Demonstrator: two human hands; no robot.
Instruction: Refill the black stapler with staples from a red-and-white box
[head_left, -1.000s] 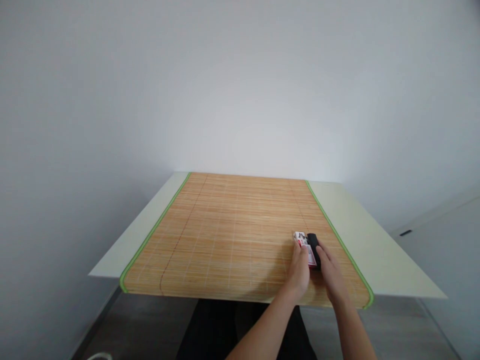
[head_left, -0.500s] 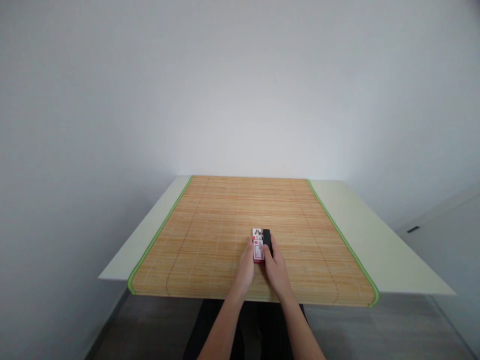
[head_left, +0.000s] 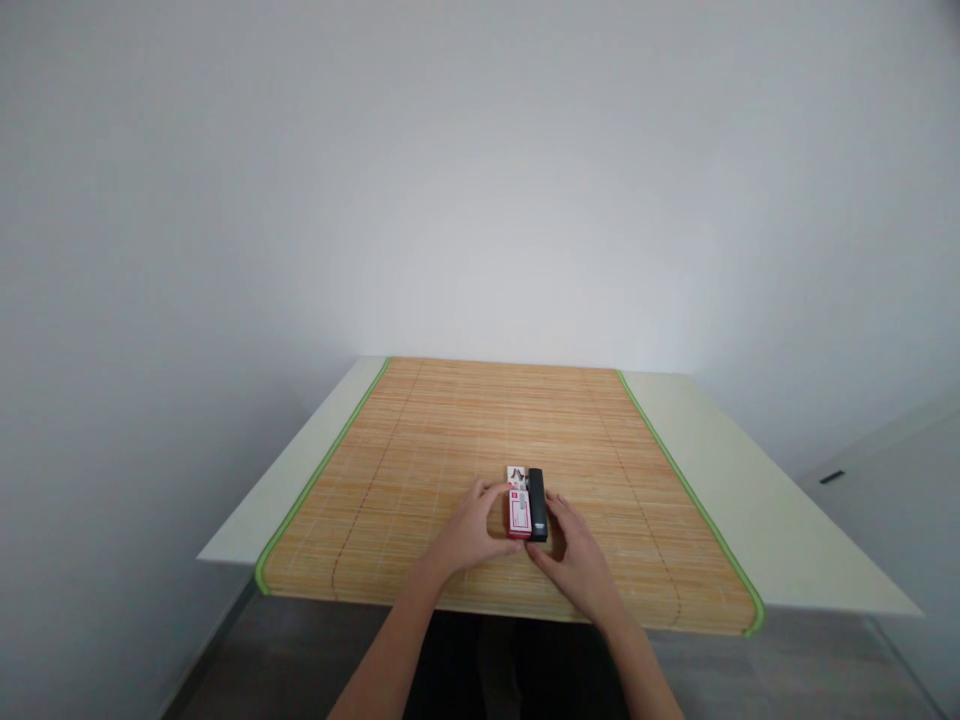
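Observation:
A small red and white box (head_left: 519, 513) lies on the bamboo mat (head_left: 465, 430), overlapping a white box with a printed picture (head_left: 515, 474) behind it. Close along their right side is a black stapler (head_left: 538, 505). My left hand (head_left: 472, 525) curves round the small box, fingertips near its far end and thumb at its near end. On the other side my right hand (head_left: 577, 555) grips the stapler lightly, fingers at its right side and thumb at its near end. Gaps show between both palms and the objects.
The mat has green edging (head_left: 337, 440) and hangs over the front of a white table (head_left: 712, 450). A pale wall (head_left: 480, 200) stands directly behind. At the right is a white door with a dark handle (head_left: 832, 477).
Both hands have drawn back and spread from the sides of the boxes and stapler. Both thumbs have shifted to the near ends, uncovering more of the stapler. The view has tilted slightly.

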